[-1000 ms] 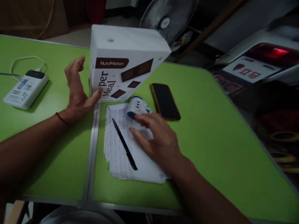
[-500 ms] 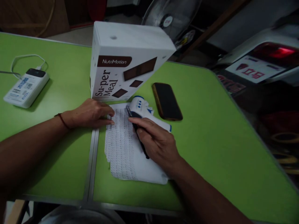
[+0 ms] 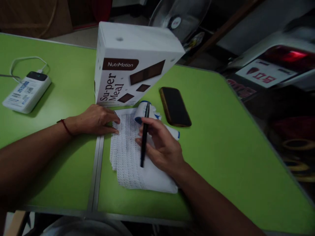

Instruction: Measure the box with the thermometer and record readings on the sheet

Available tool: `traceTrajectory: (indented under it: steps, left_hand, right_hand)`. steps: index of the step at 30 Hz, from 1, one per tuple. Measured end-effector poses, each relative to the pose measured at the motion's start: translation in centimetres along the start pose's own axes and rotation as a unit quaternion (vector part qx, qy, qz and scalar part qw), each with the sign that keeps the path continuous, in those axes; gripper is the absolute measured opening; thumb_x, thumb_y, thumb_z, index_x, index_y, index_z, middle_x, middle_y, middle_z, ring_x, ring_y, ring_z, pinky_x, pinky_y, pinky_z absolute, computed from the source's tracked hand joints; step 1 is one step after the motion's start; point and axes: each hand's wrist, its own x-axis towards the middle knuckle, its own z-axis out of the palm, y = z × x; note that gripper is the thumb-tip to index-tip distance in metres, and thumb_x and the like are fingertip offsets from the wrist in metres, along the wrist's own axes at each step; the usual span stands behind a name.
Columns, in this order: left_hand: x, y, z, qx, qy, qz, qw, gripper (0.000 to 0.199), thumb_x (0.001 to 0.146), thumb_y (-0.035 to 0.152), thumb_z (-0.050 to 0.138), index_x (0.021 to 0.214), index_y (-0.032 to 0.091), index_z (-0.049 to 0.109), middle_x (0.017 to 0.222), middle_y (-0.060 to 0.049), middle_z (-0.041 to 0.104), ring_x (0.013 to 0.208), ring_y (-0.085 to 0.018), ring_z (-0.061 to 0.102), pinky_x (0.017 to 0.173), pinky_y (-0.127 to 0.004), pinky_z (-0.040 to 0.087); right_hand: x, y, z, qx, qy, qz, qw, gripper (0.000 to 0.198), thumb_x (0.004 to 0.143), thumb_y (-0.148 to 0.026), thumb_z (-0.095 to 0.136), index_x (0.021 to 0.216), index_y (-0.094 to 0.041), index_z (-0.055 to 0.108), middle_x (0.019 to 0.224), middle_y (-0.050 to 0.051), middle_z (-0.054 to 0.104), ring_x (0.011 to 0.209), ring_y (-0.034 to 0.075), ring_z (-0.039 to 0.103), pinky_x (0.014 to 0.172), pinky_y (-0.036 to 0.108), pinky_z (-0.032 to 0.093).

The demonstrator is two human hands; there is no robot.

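My right hand (image 3: pixel 163 144) holds a black pen (image 3: pixel 144 141) between its fingers, raised over a sheet of paper (image 3: pixel 128 157) covered with rows of small handwriting. My left hand (image 3: pixel 98 119) rests at the sheet's upper left edge, its thumb and index finger apart and nothing gripped. Several sheets seem stacked there, and the right part of the top one is blank. A white and blue device shaped like a forehead thermometer (image 3: pixel 141 109) lies across the upper right of the paper, partly hidden behind my right hand and the pen.
Behind the paper stands a white NutriMotion box (image 3: pixel 137 42). A dark phone (image 3: pixel 175 106) lies to the right, and a white power bank (image 3: pixel 27 93) with a cable is at far left. The green table (image 3: pixel 233 157) has a metal seam. Beyond it is a fan (image 3: pixel 177 19).
The pen has turned from leaning across the paper to nearly upright in view, its top end shifting right. My right hand's fingers have opened somewhat around it. My left hand stays almost still.
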Motion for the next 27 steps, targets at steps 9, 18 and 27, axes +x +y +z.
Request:
traceTrajectory:
  steps: [9,18,27]
  left_hand:
    - [0.0,0.0,-0.1,0.006,0.007,0.012,1.0,0.026,0.09,0.041,0.069,0.095,0.015,0.074,0.085,-0.004,0.077,0.069,-0.015,0.069,0.055,-0.025,0.041]
    - [0.1,0.5,-0.4,-0.007,-0.027,0.073,0.997,0.025,0.101,0.03,0.053,0.109,0.019,0.074,0.082,-0.005,0.075,0.068,-0.013,0.067,0.057,-0.025,0.039]
    - [0.1,0.7,-0.5,0.008,-0.056,0.07,0.996,0.025,0.1,0.025,0.051,0.108,0.021,0.075,0.079,-0.004,0.074,0.066,-0.013,0.065,0.056,-0.026,0.037]
  right_hand:
    - [-0.2,-1.5,1.1,0.16,0.078,0.097,0.979,0.024,0.092,-0.034,0.053,0.107,-0.027,0.07,0.078,0.001,0.067,0.071,0.018,0.062,0.065,0.036,0.052]
    - [1.3,-1.0,1.2,-0.002,0.105,0.186,0.977,0.005,0.067,-0.019,0.063,0.07,-0.023,0.063,0.062,-0.002,0.064,0.055,0.013,0.057,0.05,0.026,0.047]
    - [1.4,-1.4,1.6,-0.021,0.122,0.191,0.974,0.006,0.066,-0.025,0.061,0.062,-0.023,0.063,0.055,-0.002,0.063,0.05,0.012,0.055,0.048,0.026,0.046]
